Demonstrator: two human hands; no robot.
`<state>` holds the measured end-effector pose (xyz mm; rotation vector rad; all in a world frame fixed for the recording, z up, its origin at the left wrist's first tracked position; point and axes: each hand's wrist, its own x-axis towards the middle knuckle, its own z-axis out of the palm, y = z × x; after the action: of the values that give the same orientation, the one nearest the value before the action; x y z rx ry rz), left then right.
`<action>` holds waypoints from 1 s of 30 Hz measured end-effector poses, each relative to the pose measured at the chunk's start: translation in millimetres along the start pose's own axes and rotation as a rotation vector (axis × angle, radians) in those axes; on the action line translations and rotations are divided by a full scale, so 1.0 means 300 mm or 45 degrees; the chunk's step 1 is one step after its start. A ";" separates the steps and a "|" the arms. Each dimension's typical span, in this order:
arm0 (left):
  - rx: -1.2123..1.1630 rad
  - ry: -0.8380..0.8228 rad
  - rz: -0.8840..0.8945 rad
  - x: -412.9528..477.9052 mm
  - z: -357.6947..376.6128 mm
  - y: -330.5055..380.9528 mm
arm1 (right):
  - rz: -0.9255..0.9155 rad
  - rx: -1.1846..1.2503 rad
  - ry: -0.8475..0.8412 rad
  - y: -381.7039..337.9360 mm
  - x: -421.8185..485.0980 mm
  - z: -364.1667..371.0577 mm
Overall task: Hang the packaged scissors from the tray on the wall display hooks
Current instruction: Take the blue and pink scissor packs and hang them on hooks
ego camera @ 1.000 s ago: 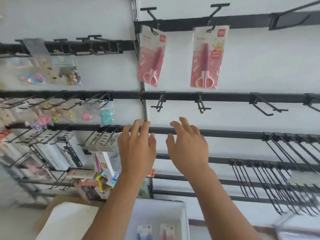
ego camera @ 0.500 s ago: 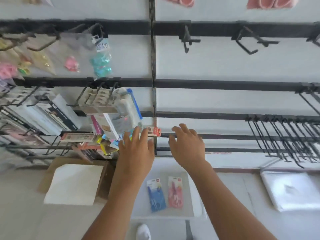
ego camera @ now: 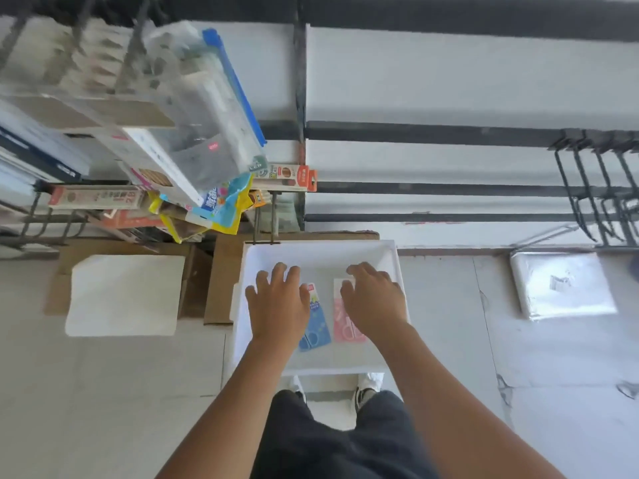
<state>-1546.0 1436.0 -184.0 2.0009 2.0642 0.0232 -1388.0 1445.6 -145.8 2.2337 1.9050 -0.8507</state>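
A white tray (ego camera: pixel 389 252) stands on the floor below the wall display. In it lie two packs side by side: a blue scissors pack (ego camera: pixel 317 323) and a pink scissors pack (ego camera: pixel 342 323). My left hand (ego camera: pixel 276 302) hovers over the blue pack's left side, fingers spread, palm down. My right hand (ego camera: pixel 375 299) covers the upper right of the pink pack, fingers slightly curled. Whether either hand touches a pack is hidden. Empty black hooks (ego camera: pixel 601 188) stick out from the wall rails at the right.
Stationery packs (ego camera: pixel 193 133) hang crowded at the upper left. A cardboard box with a white sheet (ego camera: pixel 124 293) lies left of the tray. A plastic-wrapped white stack (ego camera: pixel 562 285) rests on the floor at the right. My legs and shoes stand at the tray's near edge.
The view has tilted down from the wall with two hung pink scissors packs to the tray on the floor. Both hands have dropped from the rails to just over the packs.
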 end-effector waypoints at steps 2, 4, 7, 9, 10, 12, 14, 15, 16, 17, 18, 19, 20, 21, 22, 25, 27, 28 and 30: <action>-0.045 -0.066 -0.040 -0.003 0.056 0.014 | 0.023 0.007 -0.070 0.034 0.024 0.051; -0.104 -0.134 -0.095 -0.002 0.107 0.026 | 0.061 0.017 -0.130 0.065 0.049 0.100; -0.240 -0.261 -0.268 0.004 0.191 0.034 | 0.112 0.053 -0.185 0.098 0.080 0.167; -0.315 -0.389 -0.408 0.013 0.255 0.037 | 0.138 0.077 -0.199 0.117 0.098 0.208; -0.346 -0.470 -0.484 0.019 0.292 0.038 | 0.152 0.085 -0.207 0.125 0.106 0.226; -0.397 -0.631 -0.627 0.025 0.362 0.043 | 0.182 0.110 -0.221 0.143 0.120 0.260; -0.396 -0.730 -0.686 0.018 0.426 0.055 | 0.212 0.132 -0.234 0.161 0.129 0.289; -0.384 -0.737 -0.688 0.014 0.454 0.063 | 0.227 0.132 -0.242 0.169 0.133 0.301; -0.376 -0.714 -0.688 0.013 0.475 0.070 | 0.243 0.127 -0.251 0.176 0.137 0.311; -0.374 -0.677 -0.690 0.013 0.494 0.075 | 0.263 0.125 -0.258 0.183 0.139 0.321; -0.369 -0.629 -0.686 0.016 0.510 0.080 | 0.284 0.130 -0.259 0.189 0.140 0.331; -0.358 -0.581 -0.679 0.020 0.523 0.081 | 0.304 0.140 -0.258 0.194 0.141 0.342; -0.353 -0.535 -0.672 0.024 0.531 0.081 | 0.322 0.148 -0.255 0.199 0.140 0.352; -0.365 -0.493 -0.667 0.029 0.539 0.078 | 0.332 0.152 -0.253 0.204 0.139 0.363; -0.395 -0.460 -0.672 0.036 0.545 0.075 | 0.338 0.152 -0.253 0.209 0.137 0.373; -0.555 -0.420 -0.789 0.060 0.557 0.054 | 0.353 0.175 -0.258 0.220 0.133 0.398; -0.774 -0.386 -0.853 0.069 0.548 0.036 | 0.363 0.208 -0.257 0.223 0.132 0.411; -0.894 -0.362 -0.858 0.070 0.535 0.028 | 0.373 0.229 -0.254 0.222 0.132 0.415; -1.075 -0.314 -0.862 0.065 0.484 0.018 | 0.391 0.272 -0.248 0.217 0.133 0.426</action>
<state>-1511.8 1430.5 -326.4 0.7464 1.9747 0.4117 -1369.6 1414.4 -290.2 2.3709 1.3988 -1.2121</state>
